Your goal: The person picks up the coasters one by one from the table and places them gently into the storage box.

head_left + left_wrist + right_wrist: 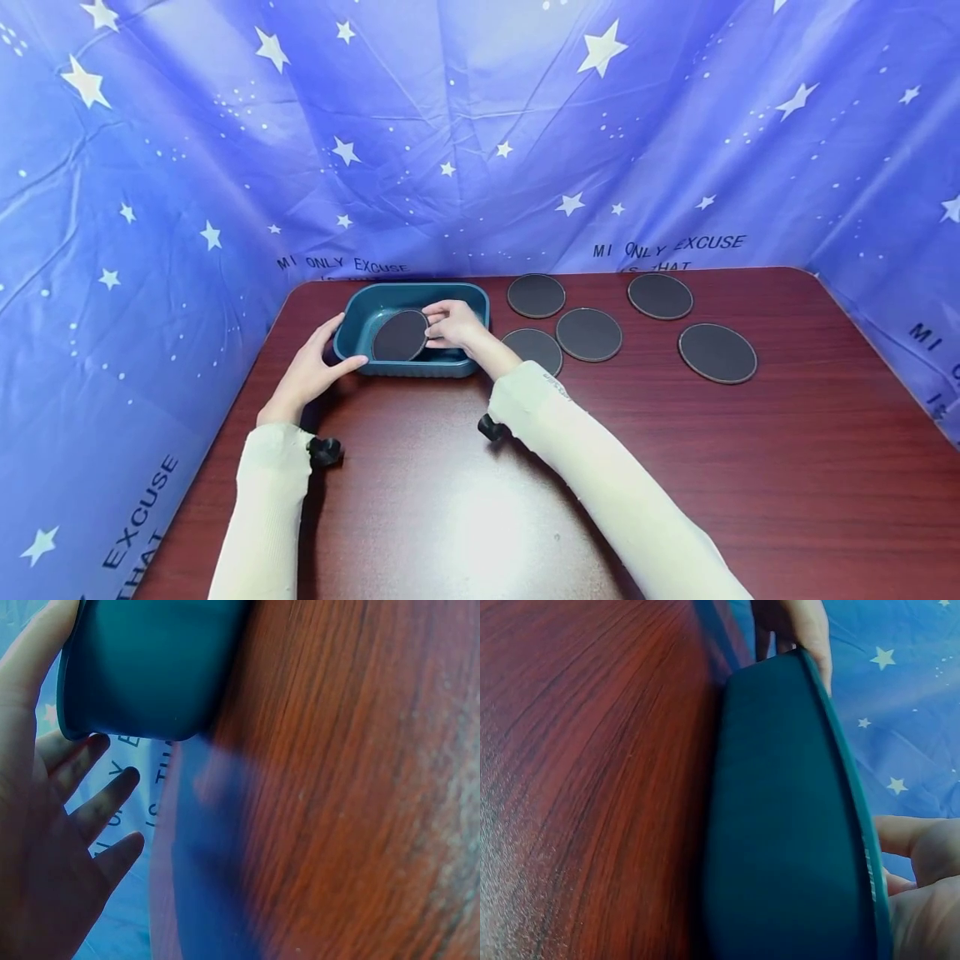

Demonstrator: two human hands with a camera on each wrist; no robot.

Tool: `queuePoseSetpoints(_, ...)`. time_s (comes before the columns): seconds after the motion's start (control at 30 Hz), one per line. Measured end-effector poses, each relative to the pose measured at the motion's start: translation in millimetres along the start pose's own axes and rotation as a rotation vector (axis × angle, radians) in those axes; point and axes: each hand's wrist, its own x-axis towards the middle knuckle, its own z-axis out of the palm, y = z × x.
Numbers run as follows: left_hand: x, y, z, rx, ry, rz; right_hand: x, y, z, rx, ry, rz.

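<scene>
A dark teal plastic basin stands toward the table's back left. Inside it, my right hand pinches the right edge of a round black coaster, which is tilted. At the basin's near left corner is my left hand, its thumb at the near rim and its spread, fairly straight fingers along the left side. In the left wrist view, those fingers reach past the basin's end wall. From the right wrist, the basin's side hides most of the right hand and the coaster.
Several similar coasters lie flat right of the basin, among them one behind, one in the middle and one far right. The right forearm partly covers another coaster. A blue star-patterned cloth hangs around the table.
</scene>
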Motion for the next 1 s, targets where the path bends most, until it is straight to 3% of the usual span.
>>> queuePoseSetpoints(0.47,0.1,-2.0,0.7,-0.010,0.012,0.010,1.2,4.0,6.5,-0.142,0.011,0.009)
queuePoseSetpoints(0.7,0.2,-3.9,2.7,0.021,0.014,0.021,-5.3,4.9,4.0,-0.447,0.048,-0.092)
queuePoseSetpoints(0.77,-0.1,-3.7,2.9,0.031,0.014,0.025,-8.4,3.9,2.9,-0.481,0.065,-0.137)
queuePoseSetpoints(0.87,-0.9,-3.3,2.6,0.044,0.013,0.030,-14.1,1.1,-0.3,-0.449,0.059,-0.203)
queuePoseSetpoints(1.0,-1.8,-1.2,2.8,0.061,0.013,0.029,-26.5,-4.5,-9.9,-0.288,-0.011,-0.231)
